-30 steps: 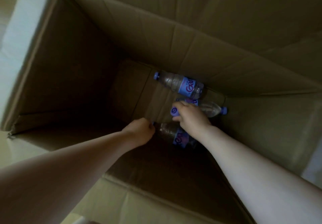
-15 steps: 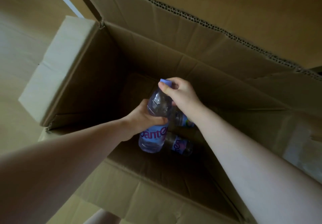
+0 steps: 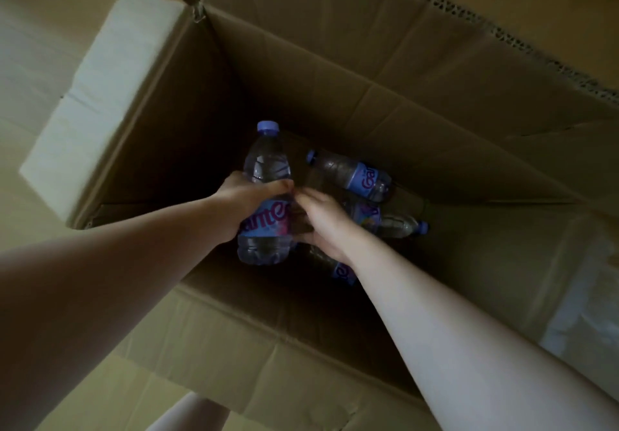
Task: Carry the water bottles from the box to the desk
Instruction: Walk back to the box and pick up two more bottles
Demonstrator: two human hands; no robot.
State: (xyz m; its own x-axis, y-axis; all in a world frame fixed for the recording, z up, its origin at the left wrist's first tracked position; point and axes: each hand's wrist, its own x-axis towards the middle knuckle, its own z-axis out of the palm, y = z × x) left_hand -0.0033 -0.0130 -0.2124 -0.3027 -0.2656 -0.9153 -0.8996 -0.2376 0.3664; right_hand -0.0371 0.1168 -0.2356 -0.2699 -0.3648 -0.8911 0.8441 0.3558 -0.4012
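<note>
My left hand [image 3: 249,207] grips a clear water bottle [image 3: 266,165] with a purple cap and purple label, upright inside the open cardboard box [image 3: 335,62]. My right hand [image 3: 323,224] is just to its right, low in the box, fingers fairly straight and pointing at the held bottle, holding nothing that I can see. Under its wrist lies a second bottle [image 3: 341,273], mostly hidden. Two more bottles lie on the box floor: one near the far wall [image 3: 355,176], another to the right [image 3: 402,226].
The box is deep, with tall walls and flaps folded outward, a pale one on the left [image 3: 100,95] and a large one at the back [image 3: 469,1]. Light floor [image 3: 33,45] surrounds it. The desk is out of view.
My right hand has let go of the held bottle's cap and dropped lower toward the lying bottles. My left hand keeps the bottle upright at about the same height.
</note>
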